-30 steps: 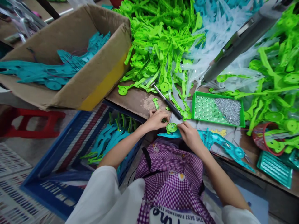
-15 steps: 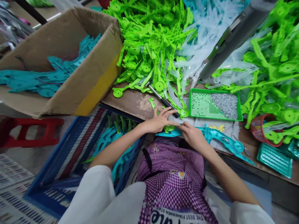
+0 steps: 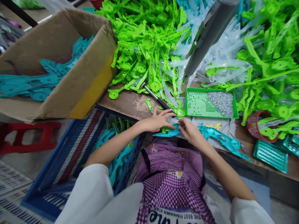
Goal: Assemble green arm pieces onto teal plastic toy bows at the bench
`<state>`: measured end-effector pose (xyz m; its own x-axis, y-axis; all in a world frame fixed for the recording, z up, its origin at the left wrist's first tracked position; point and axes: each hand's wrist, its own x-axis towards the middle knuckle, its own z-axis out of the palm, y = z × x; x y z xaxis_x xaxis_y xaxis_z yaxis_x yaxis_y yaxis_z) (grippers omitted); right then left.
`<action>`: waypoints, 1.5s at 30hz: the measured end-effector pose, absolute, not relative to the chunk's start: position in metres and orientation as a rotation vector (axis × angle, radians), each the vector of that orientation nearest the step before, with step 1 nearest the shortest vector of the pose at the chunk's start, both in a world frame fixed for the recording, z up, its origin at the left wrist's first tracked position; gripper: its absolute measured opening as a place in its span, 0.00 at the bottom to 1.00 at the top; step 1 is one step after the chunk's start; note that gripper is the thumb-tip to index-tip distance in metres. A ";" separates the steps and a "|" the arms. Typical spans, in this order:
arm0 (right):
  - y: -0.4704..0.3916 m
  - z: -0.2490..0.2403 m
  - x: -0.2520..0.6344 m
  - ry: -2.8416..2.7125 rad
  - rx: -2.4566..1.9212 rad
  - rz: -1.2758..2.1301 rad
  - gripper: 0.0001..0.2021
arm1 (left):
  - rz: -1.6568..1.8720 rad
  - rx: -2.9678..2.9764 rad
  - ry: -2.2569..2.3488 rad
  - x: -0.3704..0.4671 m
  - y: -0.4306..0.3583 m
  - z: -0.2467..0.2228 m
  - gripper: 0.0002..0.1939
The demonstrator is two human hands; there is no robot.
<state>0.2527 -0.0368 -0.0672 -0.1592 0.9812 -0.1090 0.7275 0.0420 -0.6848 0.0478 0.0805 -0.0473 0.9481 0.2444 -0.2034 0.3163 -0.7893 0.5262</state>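
Observation:
A long teal plastic piece (image 3: 219,137) lies along the table's front edge, with a green part (image 3: 165,128) at its left end. Over that left end is my left hand (image 3: 156,122), its fingers spread and resting on or beside the parts. My right hand (image 3: 188,130) is just to the right, over the same teal piece, fingers pinched together; whatever they hold is too small to make out. Behind my left hand lies a hammer (image 3: 157,99) with a black handle. A green tray (image 3: 198,102) of small metal pins stands behind my right hand.
Piles of green parts (image 3: 144,40) and clear plastic bags cover the back. A grey post (image 3: 203,40) rises behind the tray. At left stand a cardboard box (image 3: 93,74) with teal pieces and a blue crate (image 3: 53,161). A red basket (image 3: 254,124) is at right.
My right hand has drawn slightly apart from my left fingertips. My left hand stays over the teal piece. The whole view has shifted a little.

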 end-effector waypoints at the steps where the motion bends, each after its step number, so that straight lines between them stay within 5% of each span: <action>1: -0.036 -0.068 0.252 -1.938 -1.725 0.868 0.10 | -0.141 2.496 0.402 0.048 0.081 -0.048 0.42; 33: -0.044 -0.060 0.273 -1.989 -2.249 0.437 0.05 | -0.264 2.518 0.437 0.051 0.082 -0.043 0.41; 41: -0.056 -0.037 0.264 -1.748 -1.907 0.386 0.10 | 0.245 2.399 0.996 0.030 0.064 -0.060 0.34; 45: -0.024 -0.006 0.240 -1.501 -1.683 0.516 0.09 | 0.401 2.170 1.331 0.026 0.053 -0.073 0.41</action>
